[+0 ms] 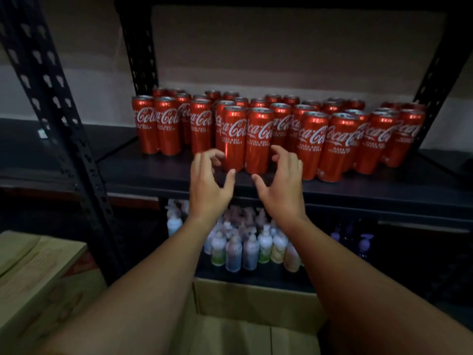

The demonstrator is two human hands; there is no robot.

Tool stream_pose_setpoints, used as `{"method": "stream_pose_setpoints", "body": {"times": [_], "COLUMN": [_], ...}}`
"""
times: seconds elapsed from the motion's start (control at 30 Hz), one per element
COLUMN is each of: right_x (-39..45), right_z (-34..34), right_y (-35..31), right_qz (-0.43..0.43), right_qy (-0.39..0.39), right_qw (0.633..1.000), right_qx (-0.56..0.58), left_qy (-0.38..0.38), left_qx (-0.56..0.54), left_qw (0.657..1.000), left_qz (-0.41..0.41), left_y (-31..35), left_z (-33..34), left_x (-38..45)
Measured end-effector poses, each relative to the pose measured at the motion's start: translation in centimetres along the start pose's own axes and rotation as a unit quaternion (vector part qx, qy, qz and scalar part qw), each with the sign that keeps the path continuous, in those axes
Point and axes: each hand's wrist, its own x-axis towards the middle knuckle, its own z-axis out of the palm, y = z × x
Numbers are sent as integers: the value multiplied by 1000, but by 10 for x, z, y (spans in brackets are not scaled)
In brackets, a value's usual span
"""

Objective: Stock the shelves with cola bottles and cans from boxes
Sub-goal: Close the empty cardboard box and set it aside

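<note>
Open shelf front, packed can rows behind

Your hands (pixel 245 183) hung before the shelf (pixel 158 172), whose front strip lay bare on the left and along the edge. Red cans (pixel 258 139) stood in tight rows blocking the back, and the black upright (pixel 53 98) fenced the left side, with open space above the can tops.

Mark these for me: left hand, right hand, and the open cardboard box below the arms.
left hand (pixel 208 179), head view, on the back of the hand.
right hand (pixel 284 184), head view, on the back of the hand.
open cardboard box (pixel 256 301), head view, on its far inner wall.
</note>
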Motion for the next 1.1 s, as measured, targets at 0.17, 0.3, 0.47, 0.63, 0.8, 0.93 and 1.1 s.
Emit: {"method": "stream_pose_setpoints", "body": {"times": [0.17, 0.3, 0.47, 0.63, 0.8, 0.93, 1.1], "right_x": [-154, -234, -294, -312, -319, -319, -322], "right_z": [16, 21, 27, 36, 36, 28, 12], "right_y": [15, 47, 107, 153, 183, 204, 227], "right_qz": [-42, -2, 101, 159, 194, 221, 328], "right_qy": [-32, -189, -333, -447, -518, -561, -510], "right_qw": [998, 981, 930, 849, 776, 751, 785], "right_qx": [-25, -42, -123, -234, -303, -269, -130], "left_qy": [-143, -295, -404, -466, -516, -530, -554], "left_qx": [113, 244, 330, 370, 357, 322, 333], "left_qw": [983, 924, 848, 789, 757, 753, 734], "left_qz": [24, -17, -98, -152, -182, -220, -208], "left_y": [-38, -86, -130, -171, -195, -204, -203], "left_z": [-9, -25, -29, -14, -7, -13, -10], "left_x": [-110, -177, -209, -216, -218, -222, -217]}}
